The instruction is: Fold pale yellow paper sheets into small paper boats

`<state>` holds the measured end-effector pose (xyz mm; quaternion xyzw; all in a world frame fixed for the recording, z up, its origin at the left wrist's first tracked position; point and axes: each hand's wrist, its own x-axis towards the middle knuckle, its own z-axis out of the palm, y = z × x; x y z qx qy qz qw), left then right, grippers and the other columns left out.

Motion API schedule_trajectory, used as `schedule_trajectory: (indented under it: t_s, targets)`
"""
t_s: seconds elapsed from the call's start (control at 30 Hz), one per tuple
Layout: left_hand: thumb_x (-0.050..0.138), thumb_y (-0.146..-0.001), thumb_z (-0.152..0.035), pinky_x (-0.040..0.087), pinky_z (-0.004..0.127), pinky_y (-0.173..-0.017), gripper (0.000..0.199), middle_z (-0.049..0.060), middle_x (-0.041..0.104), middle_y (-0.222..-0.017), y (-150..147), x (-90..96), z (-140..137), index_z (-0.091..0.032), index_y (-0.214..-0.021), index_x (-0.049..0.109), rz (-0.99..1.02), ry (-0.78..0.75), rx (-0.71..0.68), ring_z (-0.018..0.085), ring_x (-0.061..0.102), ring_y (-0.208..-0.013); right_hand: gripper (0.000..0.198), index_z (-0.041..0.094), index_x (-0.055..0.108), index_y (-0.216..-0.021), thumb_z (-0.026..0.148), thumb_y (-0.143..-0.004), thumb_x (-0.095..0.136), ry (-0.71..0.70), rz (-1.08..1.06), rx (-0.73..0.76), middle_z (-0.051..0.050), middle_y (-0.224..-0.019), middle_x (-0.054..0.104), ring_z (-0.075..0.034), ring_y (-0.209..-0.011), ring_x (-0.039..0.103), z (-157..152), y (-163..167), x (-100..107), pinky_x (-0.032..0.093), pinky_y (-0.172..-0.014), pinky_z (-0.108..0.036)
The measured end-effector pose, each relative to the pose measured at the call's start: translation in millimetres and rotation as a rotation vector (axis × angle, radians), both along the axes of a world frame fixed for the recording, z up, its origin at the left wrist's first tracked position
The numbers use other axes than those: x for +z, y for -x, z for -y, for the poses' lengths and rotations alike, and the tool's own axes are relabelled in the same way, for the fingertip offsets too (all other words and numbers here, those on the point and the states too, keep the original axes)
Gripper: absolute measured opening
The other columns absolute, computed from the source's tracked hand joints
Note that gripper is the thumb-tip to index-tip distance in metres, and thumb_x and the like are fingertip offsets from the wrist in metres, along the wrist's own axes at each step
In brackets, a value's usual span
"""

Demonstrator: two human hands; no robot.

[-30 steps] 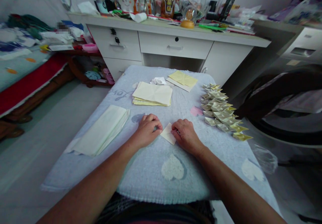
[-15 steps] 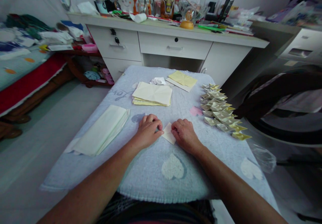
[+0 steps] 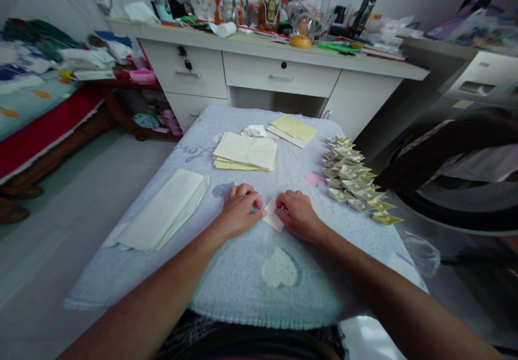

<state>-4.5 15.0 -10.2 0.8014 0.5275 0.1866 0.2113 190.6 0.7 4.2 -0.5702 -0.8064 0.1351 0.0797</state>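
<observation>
Between my hands a small folded piece of cream paper lies on the cloth-covered table. My left hand is closed, its thumb and fingers pinching the paper's left corner. On the right side, my right hand has its fingers curled over the paper's edge, hiding part of it. Beyond them sits a stack of cream and yellow paper sheets. Rows of small folded paper boats stand at the table's right edge.
A long folded bundle of pale paper lies on the left. Toward the back are a crumpled white paper and yellow sheets. A cluttered white desk stands behind; a washing machine is at right.
Both hands stay almost in place on the folded paper. My right forearm has swung slightly outward, and the view has shifted a little. Everything else on the table is unchanged.
</observation>
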Motion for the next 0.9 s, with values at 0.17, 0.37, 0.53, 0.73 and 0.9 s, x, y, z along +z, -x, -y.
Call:
schedule_trajectory:
  t_s: [0.17, 0.37, 0.53, 0.73, 0.9]
  targets:
    - [0.068, -0.076, -0.041, 0.040, 0.046, -0.087, 0.022, 0.004, 0.050, -0.100, -9.8, -4.4, 4.3, -0.022, -0.079, 0.060, -0.058, -0.086, 0.078, 0.026, 0.044, -0.099, 0.011, 0.022, 0.059, -0.088, 0.032, -0.087, 0.058, -0.016, 0.025, -0.042, -0.003, -0.089, 0.061, -0.021, -0.085, 0.049, 2.1, 5.9, 0.4, 0.028, -0.071, -0.031]
    - [0.070, -0.075, -0.040, 0.040, 0.046, -0.087, 0.022, 0.003, 0.050, -0.102, -9.8, -2.7, 4.7, -0.022, -0.082, 0.060, -0.075, -0.061, 0.075, 0.026, 0.044, -0.099, 0.027, 0.022, 0.058, -0.097, 0.044, -0.082, 0.064, -0.101, 0.026, -0.131, -0.007, -0.097, 0.057, -0.025, -0.092, 0.047, 5.4, 1.6, -6.6, 0.030, -0.076, -0.035]
    - [0.070, -0.074, -0.038, 0.039, 0.045, -0.088, 0.020, 0.003, 0.050, -0.102, -9.0, -1.1, 4.5, -0.023, -0.083, 0.060, -0.079, -0.052, 0.077, 0.026, 0.044, -0.100, 0.048, 0.022, 0.056, -0.103, 0.059, -0.075, 0.066, -0.116, 0.000, -0.207, -0.009, -0.107, 0.052, -0.028, -0.096, 0.045, 3.8, -11.2, -11.8, 0.032, -0.080, -0.039]
    - [0.070, -0.073, -0.037, 0.038, 0.044, -0.089, 0.019, 0.003, 0.051, -0.102, -9.8, -1.6, 4.8, -0.023, -0.083, 0.060, -0.090, -0.048, 0.088, 0.026, 0.044, -0.100, 0.040, 0.024, 0.054, -0.111, 0.042, -0.077, 0.065, -0.052, -0.045, -0.229, -0.008, -0.116, 0.050, -0.029, -0.106, 0.044, 2.9, -19.3, -8.9, 0.030, -0.090, -0.043]
    - [0.069, -0.074, -0.035, 0.038, 0.043, -0.087, 0.017, 0.003, 0.051, -0.102, -11.2, 1.0, 6.0, -0.023, -0.082, 0.060, -0.089, -0.043, 0.095, 0.026, 0.044, -0.100, 0.038, 0.025, 0.052, -0.115, 0.030, -0.078, 0.060, 0.013, -0.061, -0.220, -0.009, -0.120, 0.049, -0.029, -0.110, 0.043, 2.7, -22.2, -4.6, 0.029, -0.094, -0.044]
